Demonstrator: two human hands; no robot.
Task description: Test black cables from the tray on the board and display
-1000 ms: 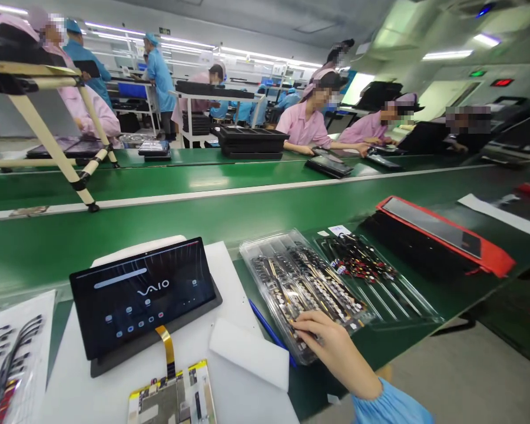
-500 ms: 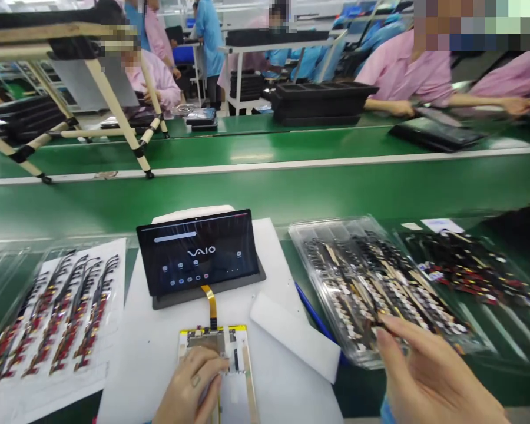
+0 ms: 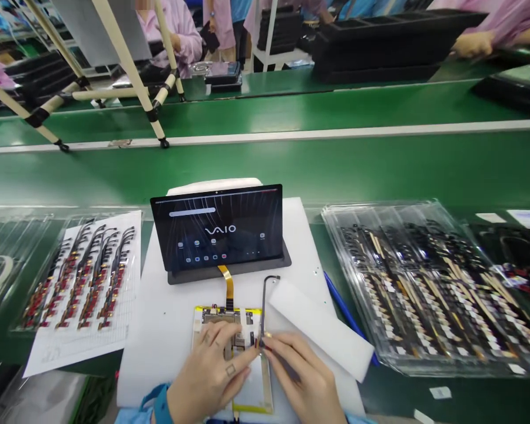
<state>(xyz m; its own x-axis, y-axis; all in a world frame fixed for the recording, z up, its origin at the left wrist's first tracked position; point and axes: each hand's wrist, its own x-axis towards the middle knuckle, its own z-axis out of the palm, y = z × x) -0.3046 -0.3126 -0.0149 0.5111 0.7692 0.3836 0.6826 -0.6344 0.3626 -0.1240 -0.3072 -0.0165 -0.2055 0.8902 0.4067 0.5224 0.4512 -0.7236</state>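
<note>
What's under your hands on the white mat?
Your left hand and right hand cover a yellow-edged circuit board, its amber flex cable running up to the tablet. The right fingers pinch a thin dark cable. The board beneath the palms is hidden.

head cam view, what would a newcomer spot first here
The lit tablet showing the VAIO logo stands out first, tilted up at the centre of the white work mat, with a gold ribbon cable running down to a circuit board. Just below, the left hand rests on that board while the right hand pinches a thin black wire. A clear tray of small components fills the right side.
</note>
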